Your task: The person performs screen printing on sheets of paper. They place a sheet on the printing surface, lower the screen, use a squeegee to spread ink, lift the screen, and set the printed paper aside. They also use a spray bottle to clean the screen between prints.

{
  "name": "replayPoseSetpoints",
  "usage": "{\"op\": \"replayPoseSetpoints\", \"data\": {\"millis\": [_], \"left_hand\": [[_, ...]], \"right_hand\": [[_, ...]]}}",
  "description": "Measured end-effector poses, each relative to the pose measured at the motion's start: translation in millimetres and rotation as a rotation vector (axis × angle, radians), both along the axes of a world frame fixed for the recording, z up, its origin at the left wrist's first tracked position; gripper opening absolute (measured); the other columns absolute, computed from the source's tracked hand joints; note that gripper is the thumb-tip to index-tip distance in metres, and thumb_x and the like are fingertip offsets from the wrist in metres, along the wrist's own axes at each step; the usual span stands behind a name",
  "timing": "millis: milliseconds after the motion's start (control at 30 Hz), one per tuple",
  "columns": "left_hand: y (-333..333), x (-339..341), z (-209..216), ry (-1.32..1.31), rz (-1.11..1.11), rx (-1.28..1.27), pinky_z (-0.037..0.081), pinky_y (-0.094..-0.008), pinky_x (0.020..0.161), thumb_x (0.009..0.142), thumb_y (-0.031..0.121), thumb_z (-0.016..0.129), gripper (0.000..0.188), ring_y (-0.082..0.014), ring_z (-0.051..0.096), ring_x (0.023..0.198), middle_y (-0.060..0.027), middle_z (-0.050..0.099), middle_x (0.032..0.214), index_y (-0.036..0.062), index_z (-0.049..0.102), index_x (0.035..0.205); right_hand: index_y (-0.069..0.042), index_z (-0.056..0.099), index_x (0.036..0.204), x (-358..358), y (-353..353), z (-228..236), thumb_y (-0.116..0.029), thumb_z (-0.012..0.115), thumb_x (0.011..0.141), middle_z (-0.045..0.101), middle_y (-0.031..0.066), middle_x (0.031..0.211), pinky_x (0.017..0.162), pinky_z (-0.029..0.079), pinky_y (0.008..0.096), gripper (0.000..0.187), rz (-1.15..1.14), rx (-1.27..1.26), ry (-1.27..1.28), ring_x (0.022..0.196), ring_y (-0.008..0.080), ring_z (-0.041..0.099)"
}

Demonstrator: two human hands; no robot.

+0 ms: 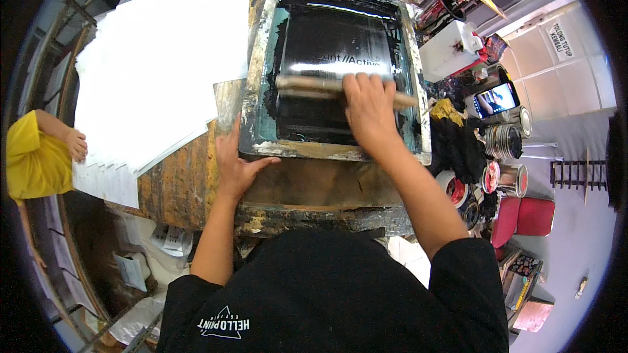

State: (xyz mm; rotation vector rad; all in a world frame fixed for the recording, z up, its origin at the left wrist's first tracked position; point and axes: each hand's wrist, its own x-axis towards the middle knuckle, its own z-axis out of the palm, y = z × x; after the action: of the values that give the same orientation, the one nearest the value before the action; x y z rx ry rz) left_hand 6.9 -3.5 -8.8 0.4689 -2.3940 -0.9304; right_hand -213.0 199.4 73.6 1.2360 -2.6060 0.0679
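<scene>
My right hand [373, 104] is closed over the wooden handle of a squeegee [307, 85], which lies crosswise on a screen-printing frame [333, 151]. Glossy black ink [320, 32] covers most of the mesh inside, with teal emulsion showing along the edges. Part of some lettering shows through the mesh beyond the squeegee. At the frame's near left corner, my left hand [234, 163] rests against the wood, its fingers stretched up the left side and its thumb spread along the front edge. The squeegee's blade is hidden under the handle.
A fanned pile of white sheets [163, 52] lies left of the frame on the stained wooden table [176, 183]. Another person's hand [76, 145] touches that pile. On the right are tins [502, 141], a dark cloth [461, 147], a lit phone [495, 100] and a red chair [535, 215].
</scene>
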Motion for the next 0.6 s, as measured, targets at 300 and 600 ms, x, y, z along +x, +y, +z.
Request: {"op": "replayPoseSetpoints", "data": {"millis": [300,600], "left_hand": [[3.7,-2.0,11.5,-0.072,0.030,0.045,0.043,-0.0440,0.096,0.051,0.054,0.098,0.121,-0.0318,0.052,0.104,-0.0157,0.070,0.121,-0.0024,0.051,0.148],[2.0,-0.4,11.7,-0.190,0.103,-0.207,0.029,-0.0462,0.103,0.047,0.074,0.089,0.120,-0.0274,0.052,0.108,-0.0099,0.059,0.107,0.0034,0.062,0.140]], "right_hand": [[-0.010,0.054,0.115,53.2,33.6,23.2,-0.010,0.072,0.081,0.058,0.0077,0.103,0.090,0.039,0.0483,0.038,0.055,-0.044,-0.093,0.103,0.0294,0.056],[-0.009,0.051,0.120,25.0,35.0,33.4,-0.013,0.080,0.078,0.059,0.0110,0.109,0.090,0.037,0.0476,0.051,0.133,-0.006,-0.131,0.109,0.0320,0.056]]}}
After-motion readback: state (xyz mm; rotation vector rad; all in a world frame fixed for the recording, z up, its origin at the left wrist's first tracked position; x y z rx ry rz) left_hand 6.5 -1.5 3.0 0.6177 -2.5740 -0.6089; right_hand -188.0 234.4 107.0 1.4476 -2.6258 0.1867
